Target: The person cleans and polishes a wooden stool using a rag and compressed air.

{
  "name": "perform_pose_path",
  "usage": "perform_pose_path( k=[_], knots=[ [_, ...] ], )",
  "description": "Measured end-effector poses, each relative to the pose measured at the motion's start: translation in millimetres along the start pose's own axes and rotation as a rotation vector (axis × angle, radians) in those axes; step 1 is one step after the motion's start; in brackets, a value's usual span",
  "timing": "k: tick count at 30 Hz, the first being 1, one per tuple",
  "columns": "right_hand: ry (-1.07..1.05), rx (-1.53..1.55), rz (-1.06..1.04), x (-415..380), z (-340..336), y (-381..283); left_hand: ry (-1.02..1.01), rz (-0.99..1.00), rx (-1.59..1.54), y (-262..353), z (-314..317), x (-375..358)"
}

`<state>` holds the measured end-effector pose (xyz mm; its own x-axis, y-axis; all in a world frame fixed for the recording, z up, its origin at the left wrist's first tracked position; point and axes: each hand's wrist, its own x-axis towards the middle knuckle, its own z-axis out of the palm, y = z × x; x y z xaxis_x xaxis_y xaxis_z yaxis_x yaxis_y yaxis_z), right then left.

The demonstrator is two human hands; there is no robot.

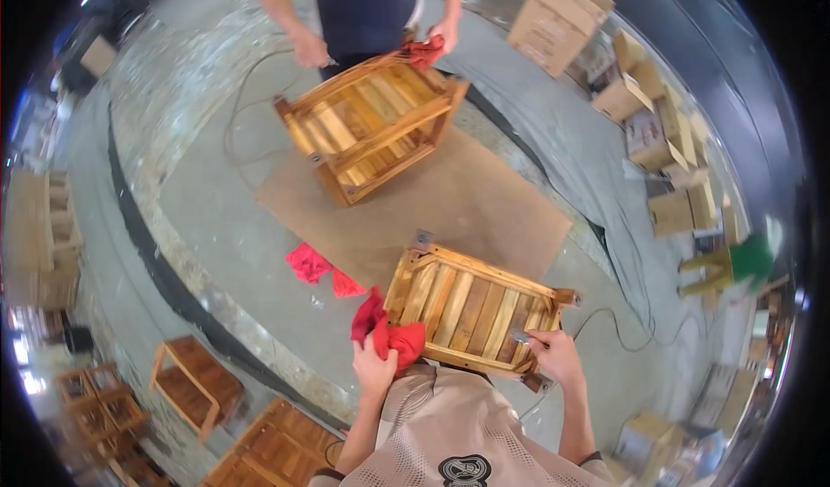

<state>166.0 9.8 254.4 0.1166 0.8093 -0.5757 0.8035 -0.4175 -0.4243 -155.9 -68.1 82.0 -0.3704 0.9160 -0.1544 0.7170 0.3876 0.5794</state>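
Note:
In front of me a slatted wooden piece of furniture (471,310), like a small table or rack, lies with its slats facing up. My left hand (374,368) is closed on a bunched red cloth (403,342) at its near left corner. My right hand (558,355) is over the right end, fingers closed around a small grey flat-ended tool (520,336). The tool's tip is right at the slats; its handle is hidden in my fingers.
Across from me a person (367,7) holds a red cloth (424,52) over a similar wooden piece (372,115). A cardboard sheet (484,193) covers the floor between us. Red rags (309,264), wooden furniture (197,383) and cartons (558,25) stand or lie around.

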Motion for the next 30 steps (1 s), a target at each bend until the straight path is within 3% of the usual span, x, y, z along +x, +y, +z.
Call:
perform_pose_path(
  k=[1, 4, 8, 11, 13, 15, 18, 19, 22, 24, 27, 30],
  knots=[
    [0.051, -0.053, 0.039, -10, -1, 24, 0.004, 0.019, -0.116, -5, 1, -2],
    [-0.181, 0.387, 0.092, -33, 2, 101, 0.048, 0.125, -0.338, -15, 6, 0],
    [0.077, 0.005, 0.264, -84, 25, 132, 0.141, 0.102, -0.369, -35, 23, -13],
    [-0.026, 0.293, 0.123, -99, 60, 189, 0.206, 0.007, -0.34, -32, 34, -51],
    [0.152, 0.087, 0.091, -109, 90, 198, 0.222, -0.028, -0.442, -54, 64, -85],
    [0.201, -0.063, 0.183, -121, 111, 200, -0.05, -0.229, -0.205, -116, 110, -122],
    [0.148, 0.076, 0.182, -126, 136, 225, -0.21, -0.381, -0.862, -206, 148, -158],
    [0.178, 0.122, 0.182, -123, 149, 237, -0.233, -0.485, -0.855, -217, 144, -168],
    [0.254, 0.265, 0.189, -111, 193, 265, -0.277, -0.778, -0.831, -236, 129, -191],
    [0.291, 0.375, 0.213, -108, 212, 272, -0.267, -0.847, -0.86, -239, 124, -204],
    [0.241, 0.642, 0.394, -94, 239, 287, -0.25, -0.867, -0.921, -231, 119, -215],
    [0.3, 0.695, 0.399, -87, 251, 291, -0.24, -0.863, -0.959, -227, 114, -229]
  ],
)
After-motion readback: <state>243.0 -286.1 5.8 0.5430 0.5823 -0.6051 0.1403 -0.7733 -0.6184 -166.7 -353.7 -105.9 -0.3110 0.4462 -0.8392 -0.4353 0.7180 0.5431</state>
